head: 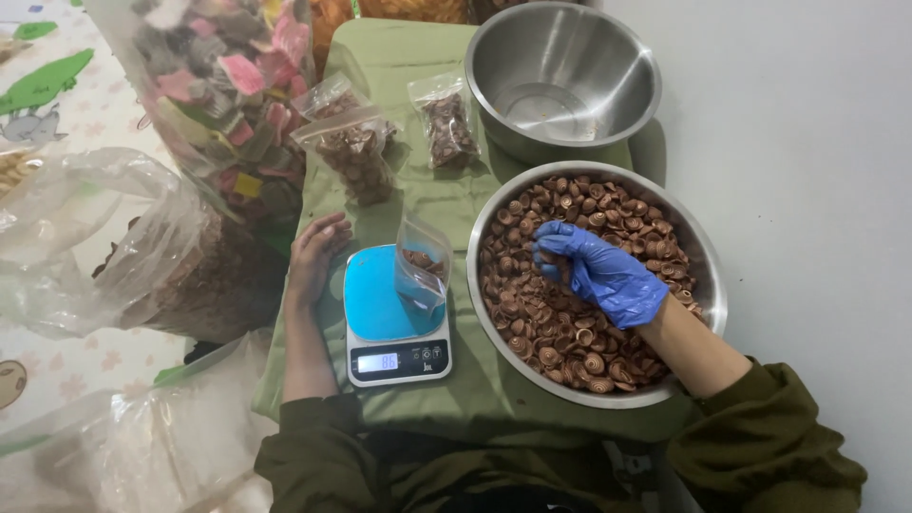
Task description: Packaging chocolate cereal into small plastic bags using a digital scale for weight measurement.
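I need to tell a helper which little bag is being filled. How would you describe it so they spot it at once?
Start at the big steel bowl full of brown spiral snacks, where the blue-gloved right hand reaches in. Just left of it sits a kitchen scale with a blue top. The small clear bag stands open on that scale, nearly empty, unlike the filled bags lying farther back.

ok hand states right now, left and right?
Left hand: bare, open, flat on the green cloth beside the scale, holding nothing.
Right hand: blue-gloved, fingers curled on brown spiral pieces in the bowl.
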